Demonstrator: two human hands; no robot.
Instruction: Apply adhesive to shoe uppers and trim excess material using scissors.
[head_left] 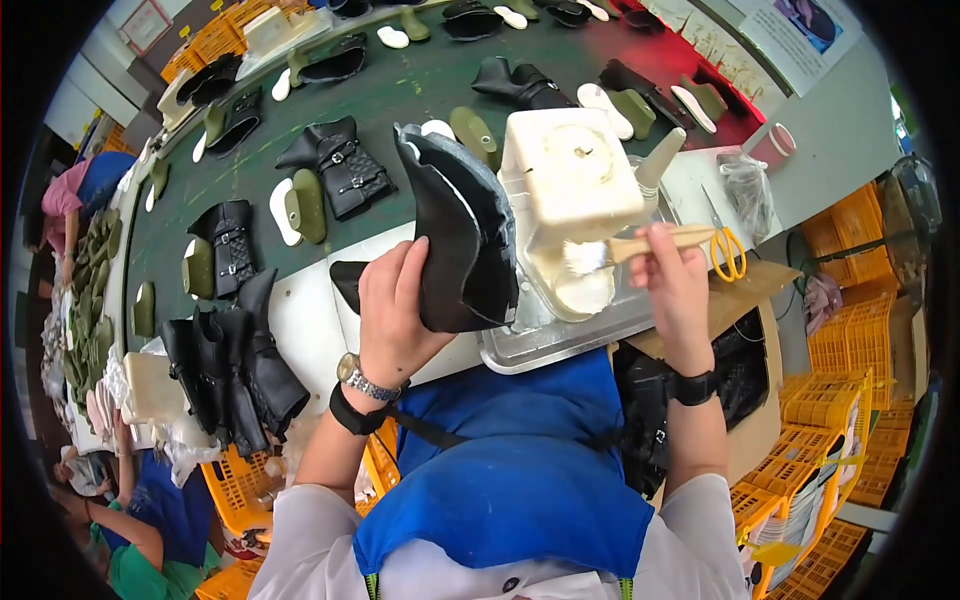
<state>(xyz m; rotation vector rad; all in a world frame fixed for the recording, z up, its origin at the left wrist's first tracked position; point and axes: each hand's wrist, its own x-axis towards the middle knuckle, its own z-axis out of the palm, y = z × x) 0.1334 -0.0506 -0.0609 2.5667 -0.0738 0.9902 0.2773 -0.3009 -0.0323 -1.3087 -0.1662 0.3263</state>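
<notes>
My left hand [392,305] is closed on a black leather boot upper [445,245], its open shaft edge and grey lining turned toward the right. In my right hand [672,290] is a wooden-handled brush [622,249], gripped between thumb and fingers. The brush's white bristles are over the mouth of an off-white plastic glue container [575,185], where whitish stuff shows. I cannot tell whether the bristles touch it. That container stands in a shallow metal tray [500,352] in front of me.
Boot uppers [345,165], green insoles [308,205] and white insoles [283,212] lie across the green conveyor belt [420,80]. Orange-handled scissors [730,250] rest right of the tray. Black boots [230,370] are piled at left. Orange crates [800,430] stand at right; co-workers [160,520] are at left.
</notes>
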